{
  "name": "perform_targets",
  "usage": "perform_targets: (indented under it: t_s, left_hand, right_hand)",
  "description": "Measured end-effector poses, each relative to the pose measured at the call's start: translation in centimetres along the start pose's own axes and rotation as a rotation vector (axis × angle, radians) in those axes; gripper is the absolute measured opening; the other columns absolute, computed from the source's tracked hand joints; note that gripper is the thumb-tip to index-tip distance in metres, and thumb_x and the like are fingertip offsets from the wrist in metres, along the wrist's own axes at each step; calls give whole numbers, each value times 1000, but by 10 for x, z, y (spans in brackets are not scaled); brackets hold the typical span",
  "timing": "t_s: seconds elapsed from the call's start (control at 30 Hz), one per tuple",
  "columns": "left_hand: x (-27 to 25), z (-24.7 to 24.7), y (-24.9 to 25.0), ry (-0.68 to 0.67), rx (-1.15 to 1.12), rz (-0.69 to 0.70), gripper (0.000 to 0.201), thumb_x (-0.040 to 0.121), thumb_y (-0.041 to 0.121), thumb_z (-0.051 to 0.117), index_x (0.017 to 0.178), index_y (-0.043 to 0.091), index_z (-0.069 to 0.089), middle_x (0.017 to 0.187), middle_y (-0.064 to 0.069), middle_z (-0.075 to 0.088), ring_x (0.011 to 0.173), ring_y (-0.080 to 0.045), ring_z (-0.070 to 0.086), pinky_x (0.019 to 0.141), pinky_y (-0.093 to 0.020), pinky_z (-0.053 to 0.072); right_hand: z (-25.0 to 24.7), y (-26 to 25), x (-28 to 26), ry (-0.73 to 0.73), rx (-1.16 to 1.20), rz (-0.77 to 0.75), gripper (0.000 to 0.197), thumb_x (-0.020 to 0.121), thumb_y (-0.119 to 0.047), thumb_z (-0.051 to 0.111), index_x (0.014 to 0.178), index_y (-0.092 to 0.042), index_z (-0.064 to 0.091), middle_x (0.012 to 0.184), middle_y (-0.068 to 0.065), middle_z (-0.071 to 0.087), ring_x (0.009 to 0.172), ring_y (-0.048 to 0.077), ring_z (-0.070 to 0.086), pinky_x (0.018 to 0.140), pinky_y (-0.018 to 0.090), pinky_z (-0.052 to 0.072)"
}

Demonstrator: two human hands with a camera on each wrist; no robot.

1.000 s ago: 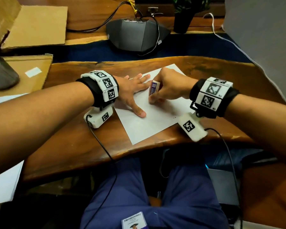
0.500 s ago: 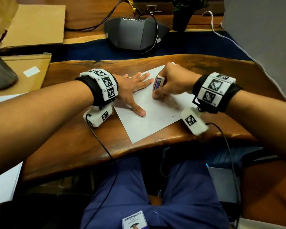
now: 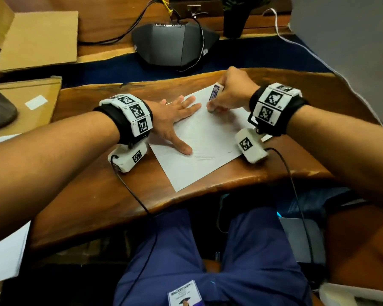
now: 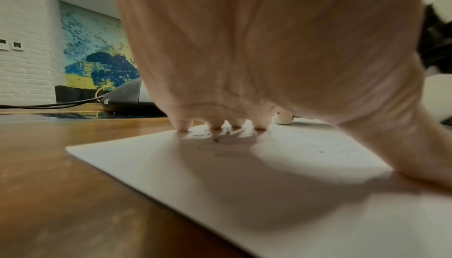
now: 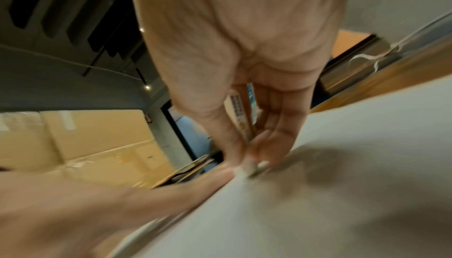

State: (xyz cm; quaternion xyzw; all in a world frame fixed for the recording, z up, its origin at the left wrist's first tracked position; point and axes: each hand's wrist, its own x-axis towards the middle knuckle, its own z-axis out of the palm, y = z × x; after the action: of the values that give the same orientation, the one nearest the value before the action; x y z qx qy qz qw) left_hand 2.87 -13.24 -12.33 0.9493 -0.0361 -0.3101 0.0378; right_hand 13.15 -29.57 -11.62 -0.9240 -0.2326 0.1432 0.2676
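Eraser [image 3: 215,94] is a white block in a blue-printed sleeve, tilted, with its bare white end on the far part of the paper sheet [image 3: 203,171]; right hand [image 3: 233,91] pinches it, fingers curled round the sleeve; left hand [image 3: 171,119] lies spread flat, pressing the sheet's left side; faint pencil strokes [image 3: 205,157] show beside the thumb; sheet lies on the wooden bench [image 3: 93,195].

I saw the eraser [image 3: 215,94], white in a blue printed sleeve, standing tilted with its bare end on the far part of the paper [image 3: 208,138], a white sheet lying flat, askew and faintly pencil-marked.
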Motion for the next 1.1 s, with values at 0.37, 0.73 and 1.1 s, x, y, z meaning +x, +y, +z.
perform_targets:
  t_s: [0.37, 0.73, 1.1]
  left_hand:
    - [-11, -5, 10, -10, -6, -20, 119, 74, 67, 67, 153, 36, -16, 157, 7, -33, 145, -17, -27, 115, -44, -14]
    - [-10, -4, 10, -1, -1, -11, 119, 73, 68, 67, 153, 36, -16, 157, 7, -33, 145, -17, -27, 116, -45, -14]
    - [-6, -2, 8, 10, 3, -4, 129, 69, 71, 69, 152, 34, -23, 157, 10, -33, 145, -15, -28, 115, -43, -15]
  right_hand:
    - [20, -13, -16, -102, -94, -87, 25, 67, -25, 89, 81, -12, 73, 73, -2, 67, 64, 9, 60, 53, 21, 50]
    - [20, -16, -21, -154, -103, -51, 29, 64, -25, 91, 82, -9, 75, 75, 4, 72, 70, 15, 67, 64, 31, 59]
    - [7, -12, 2, -35, -13, 82, 40, 59, -23, 94, 90, -6, 75, 79, 4, 76, 74, 16, 74, 70, 34, 63]
